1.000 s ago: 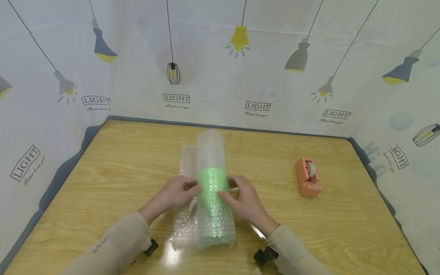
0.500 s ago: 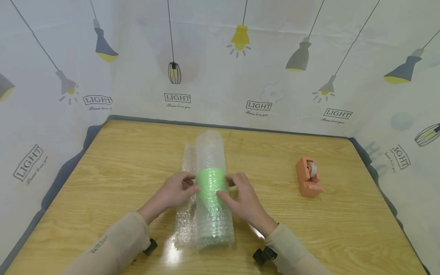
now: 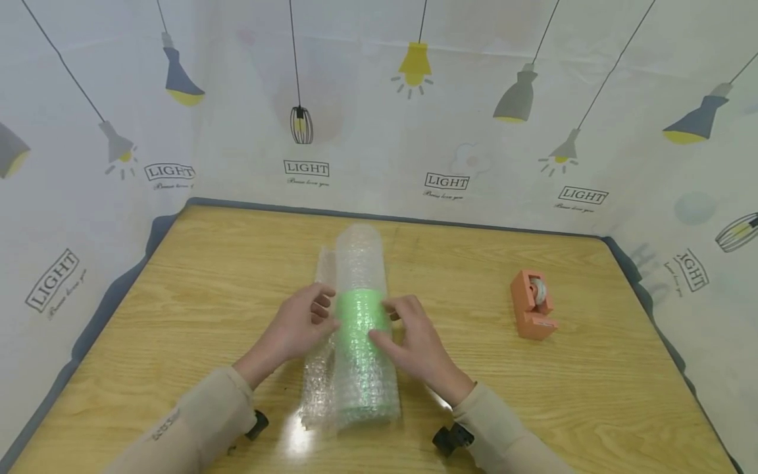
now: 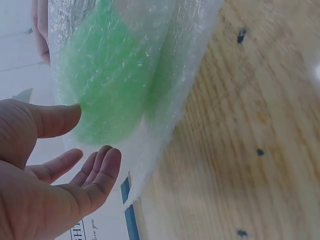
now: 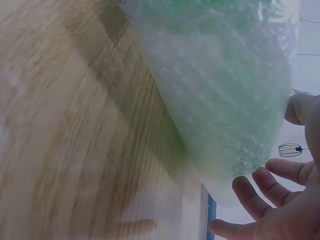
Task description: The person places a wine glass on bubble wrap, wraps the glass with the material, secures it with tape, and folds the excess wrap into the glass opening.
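Beyond the bubble-wrap roll, a strip of worktop reaches the far edge; wood spreads widely left of the roll, and right of it up to the orange tape dispenser, well apart. At the roll's left side, the left hand has loosely bent fingers, gripping nothing. At its right side, the right hand is spread and relaxed, thumb against the wrap. The roll, a green thing inside, lies between both hands.

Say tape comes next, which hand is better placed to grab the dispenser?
Probably the right hand: the tape dispenser sits on that side of the bubble-wrapped bundle; the left hand is opposite.
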`<state>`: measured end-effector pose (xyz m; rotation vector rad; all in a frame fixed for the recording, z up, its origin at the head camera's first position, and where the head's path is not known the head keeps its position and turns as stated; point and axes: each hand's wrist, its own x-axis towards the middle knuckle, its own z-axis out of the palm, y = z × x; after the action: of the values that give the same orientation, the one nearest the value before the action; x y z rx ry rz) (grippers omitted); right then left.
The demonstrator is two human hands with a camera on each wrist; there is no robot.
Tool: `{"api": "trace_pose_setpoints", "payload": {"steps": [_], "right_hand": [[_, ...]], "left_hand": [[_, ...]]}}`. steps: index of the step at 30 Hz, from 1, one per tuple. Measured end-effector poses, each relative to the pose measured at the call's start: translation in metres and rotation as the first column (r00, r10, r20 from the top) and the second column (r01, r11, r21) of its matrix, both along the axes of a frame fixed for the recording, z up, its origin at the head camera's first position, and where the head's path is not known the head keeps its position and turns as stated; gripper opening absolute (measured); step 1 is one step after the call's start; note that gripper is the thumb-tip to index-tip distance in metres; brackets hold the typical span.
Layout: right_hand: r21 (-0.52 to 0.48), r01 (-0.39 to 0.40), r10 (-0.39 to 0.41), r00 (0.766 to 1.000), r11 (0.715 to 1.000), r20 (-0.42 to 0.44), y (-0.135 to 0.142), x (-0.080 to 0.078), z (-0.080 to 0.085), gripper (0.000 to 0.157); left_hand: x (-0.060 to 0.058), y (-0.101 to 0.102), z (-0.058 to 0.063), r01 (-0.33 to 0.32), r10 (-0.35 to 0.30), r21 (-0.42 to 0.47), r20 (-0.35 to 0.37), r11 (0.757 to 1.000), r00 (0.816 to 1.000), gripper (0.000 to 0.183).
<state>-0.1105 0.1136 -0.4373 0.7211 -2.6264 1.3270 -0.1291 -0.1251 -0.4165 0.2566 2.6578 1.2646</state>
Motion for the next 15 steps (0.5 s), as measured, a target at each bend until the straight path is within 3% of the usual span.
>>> {"api": "trace_pose_setpoints", "payload": {"steps": [9, 15], "right_hand": [[0.034, 0.008, -0.008, 1.000, 0.999, 0.006, -0.0044, 0.0005, 0.0016, 0.050], [0.047, 0.026, -0.027, 1.000, 0.999, 0.010, -0.0076, 0.0007, 0.0019, 0.051]], "left_hand": [[0.0009, 0.0055, 0.0033, 0.014, -0.011, 0.048, -0.063, 0.999, 0.998, 0.042], [0.0013, 0.0078, 0.0095, 0.009, -0.009, 0.017, -0.029, 1.000, 1.000, 0.042]]}}
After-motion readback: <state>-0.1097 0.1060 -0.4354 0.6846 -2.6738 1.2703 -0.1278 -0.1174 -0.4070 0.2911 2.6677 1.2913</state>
